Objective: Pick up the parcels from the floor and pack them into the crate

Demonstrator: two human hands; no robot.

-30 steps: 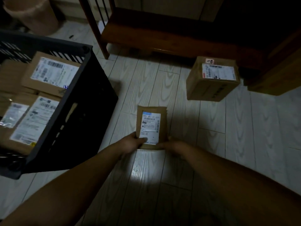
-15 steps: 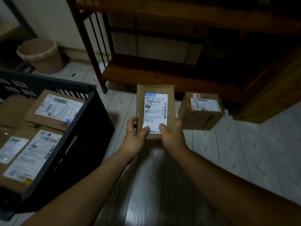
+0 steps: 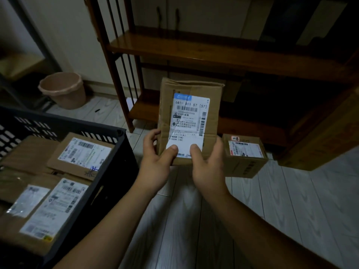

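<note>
Lifted clear of the floor since a second ago, the flat parcel (image 3: 187, 121) now stands upright in the air between both hands, label side facing the person, and sits higher and nearer than it did half a second back. The left hand (image 3: 155, 166) grips its lower left corner, thumb pressed on the label's bottom edge and fingers curled round the back. The right hand (image 3: 208, 167) grips the lower right corner the same way, thumb on the front, the other fingers hidden behind the cardboard.

So the pickup looks done and what is left for this one is the carry. Off to the left of the left fingers, and lower, the black crate (image 3: 114, 171) waits with several labelled parcels (image 3: 81, 154) already lying flat inside; I would guess this one goes on top of them.

Just past the right fingers, down on the floor, a small box (image 3: 245, 158) remains by the foot of the wooden shelf (image 3: 213, 49), probably next in line. A pink bucket (image 3: 63, 90) stands well beyond the left fingers, against the wall.
</note>
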